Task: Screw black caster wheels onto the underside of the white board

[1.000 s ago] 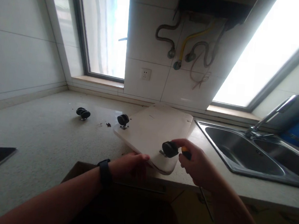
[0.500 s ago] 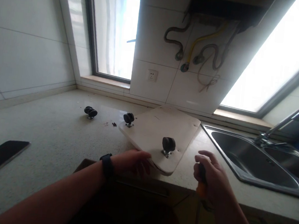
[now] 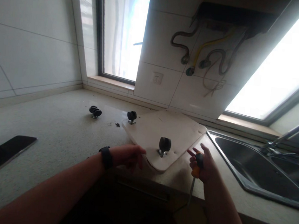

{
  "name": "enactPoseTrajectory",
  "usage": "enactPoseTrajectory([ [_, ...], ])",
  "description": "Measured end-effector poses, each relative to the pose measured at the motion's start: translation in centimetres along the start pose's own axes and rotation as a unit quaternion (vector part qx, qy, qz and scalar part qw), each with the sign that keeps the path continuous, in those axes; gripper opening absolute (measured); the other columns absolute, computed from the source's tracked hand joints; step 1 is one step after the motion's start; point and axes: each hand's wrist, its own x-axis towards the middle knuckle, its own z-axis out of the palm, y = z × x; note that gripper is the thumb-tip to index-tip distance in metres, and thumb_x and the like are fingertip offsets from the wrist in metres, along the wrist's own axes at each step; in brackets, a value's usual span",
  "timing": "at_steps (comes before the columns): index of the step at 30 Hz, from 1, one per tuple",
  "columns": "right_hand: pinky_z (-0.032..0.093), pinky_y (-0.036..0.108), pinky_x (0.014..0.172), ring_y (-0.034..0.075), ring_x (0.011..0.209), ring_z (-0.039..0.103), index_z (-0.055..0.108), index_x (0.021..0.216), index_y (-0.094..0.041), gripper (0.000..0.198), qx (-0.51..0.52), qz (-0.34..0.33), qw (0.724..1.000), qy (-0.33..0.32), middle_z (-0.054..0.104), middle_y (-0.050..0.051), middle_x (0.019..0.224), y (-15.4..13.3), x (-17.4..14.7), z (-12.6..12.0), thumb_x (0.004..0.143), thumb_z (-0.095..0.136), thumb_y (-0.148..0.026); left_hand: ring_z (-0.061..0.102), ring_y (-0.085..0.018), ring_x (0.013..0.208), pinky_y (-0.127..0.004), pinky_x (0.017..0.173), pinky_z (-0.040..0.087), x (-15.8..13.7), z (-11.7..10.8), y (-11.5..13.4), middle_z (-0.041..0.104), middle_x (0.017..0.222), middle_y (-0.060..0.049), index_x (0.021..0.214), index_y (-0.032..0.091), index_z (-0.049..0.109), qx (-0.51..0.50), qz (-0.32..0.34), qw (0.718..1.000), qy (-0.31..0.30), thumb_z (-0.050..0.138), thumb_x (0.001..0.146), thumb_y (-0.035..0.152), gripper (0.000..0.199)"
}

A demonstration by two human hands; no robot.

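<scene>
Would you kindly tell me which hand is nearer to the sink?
Right. The right hand, holding an orange-and-black tool, is between the board and the sink; the left hand is farther away, at the board's near-left edge.

Everything is carried by a pale, speckled countertop [image 3: 65, 128], bounded along its far side by a low upstand. Its middle is taken up by a white board [image 3: 150, 126] with rounded corners, laid at an angle, its nearest corner brought close to the near edge. To the left of the board, well apart from it, a loose black caster [image 3: 95, 111] is seen; between the two, a few small dark pieces [image 3: 117, 124] are scattered, too small to be identified. At the near left, a long dark slab [image 3: 5, 156] is cut off by the picture's edge. On the right, a steel sink [image 3: 245, 161] is set into the surface.
</scene>
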Motion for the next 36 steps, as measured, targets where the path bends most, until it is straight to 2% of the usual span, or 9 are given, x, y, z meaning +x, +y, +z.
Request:
enactPoseTrajectory([
  [3,0.042,0.017,0.039,0.006,0.05,0.047,0.053,0.104,-0.02,0.03,0.012,0.001,1.0,0.006,0.063,0.004,0.091,0.1,1.7,-0.1,0.095,0.06,-0.048,0.049,-0.015,0.046,-0.03,0.053,0.038,0.0,-0.8,-0.1,0.033,0.041,0.005,0.065,0.013,0.074,-0.004,-0.003,1.0,0.005,0.058,0.083,0.058,0.052],
  [8,0.053,0.025,0.06,0.011,0.072,0.061,0.061,0.119,-0.016,0.035,0.036,-0.008,0.999,0.028,0.064,0.004,0.1,0.2,4.0,-0.9,0.099,0.061,-0.045,0.047,-0.014,0.045,-0.029,0.05,0.035,0.2,-2.2,-0.4,0.049,0.045,-0.001,0.063,0.014,0.072,0.004,-0.01,1.0,0.009,0.056,0.085,0.058,0.052],
  [12,0.059,0.034,0.075,0.017,0.089,0.066,0.061,0.124,-0.016,0.038,0.05,-0.018,0.999,0.007,0.065,0.008,0.113,0.0,5.4,-1.3,0.099,0.061,-0.045,0.049,-0.015,0.045,-0.029,0.048,0.035,0.3,-3.0,-0.7,0.056,0.049,-0.003,0.058,0.015,0.07,0.002,-0.015,1.0,0.011,0.057,0.083,0.056,0.05],
  [15,0.059,0.037,0.079,0.019,0.095,0.066,0.062,0.125,-0.017,0.037,0.051,-0.023,0.998,-0.015,0.065,0.008,0.117,-0.1,6.1,-1.4,0.098,0.063,-0.042,0.05,-0.014,0.045,-0.029,0.048,0.036,0.4,-3.3,-0.8,0.058,0.051,-0.004,0.058,0.014,0.07,-0.007,-0.014,1.0,0.013,0.058,0.082,0.055,0.048],
  [19,0.058,0.031,0.07,0.015,0.083,0.065,0.063,0.12,-0.016,0.033,0.054,-0.024,0.997,-0.045,0.066,0.006,0.107,0.0,6.5,-1.6,0.098,0.063,-0.042,0.051,-0.014,0.046,-0.028,0.048,0.037,0.6,-3.6,-1.0,0.06,0.054,-0.004,0.059,0.014,0.068,-0.024,-0.015,0.999,0.017,0.059,0.081,0.053,0.046],
  [23,0.044,0.019,0.047,0.007,0.055,0.05,0.062,0.104,-0.015,0.033,0.064,-0.001,0.995,-0.075,0.058,-0.001,0.08,0.3,6.3,-1.8,0.1,0.058,-0.048,0.048,-0.014,0.044,-0.028,0.046,0.037,0.7,-4.1,-1.2,0.051,0.044,-0.001,0.054,0.016,0.063,-0.046,-0.014,0.999,0.026,0.062,0.078,0.052,0.042],
  [26,0.038,0.018,0.037,0.006,0.046,0.043,0.06,0.093,-0.017,0.033,0.078,0.009,0.992,-0.097,0.054,-0.001,0.07,0.8,5.6,-2.2,0.098,0.056,-0.049,0.048,-0.015,0.044,-0.027,0.046,0.038,0.4,-4.5,-1.2,0.043,0.039,0.003,0.051,0.019,0.057,-0.067,-0.003,0.997,0.036,0.065,0.074,0.051,0.04],
  [32,0.044,0.019,0.037,0.009,0.046,0.048,0.061,0.097,-0.018,0.019,0.123,0.002,0.985,-0.118,0.058,0.002,0.071,2.4,2.8,-3.5,0.09,0.059,-0.036,0.049,-0.014,0.043,-0.025,0.044,0.035,-0.1,-5.1,-1.0,0.042,0.038,0.002,0.046,0.02,0.051,-0.101,0.026,0.992,0.067,0.063,0.073,0.05,0.043],
  [36,0.045,0.019,0.038,0.009,0.049,0.049,0.062,0.099,-0.017,0.019,0.146,-0.006,0.983,-0.111,0.061,0.003,0.077,3.4,0.7,-4.5,0.083,0.064,-0.028,0.044,-0.011,0.04,-0.024,0.044,0.035,-0.1,-5.3,-0.8,0.037,0.037,0.004,0.042,0.021,0.043,-0.113,0.039,0.989,0.083,0.061,0.075,0.05,0.047],
])
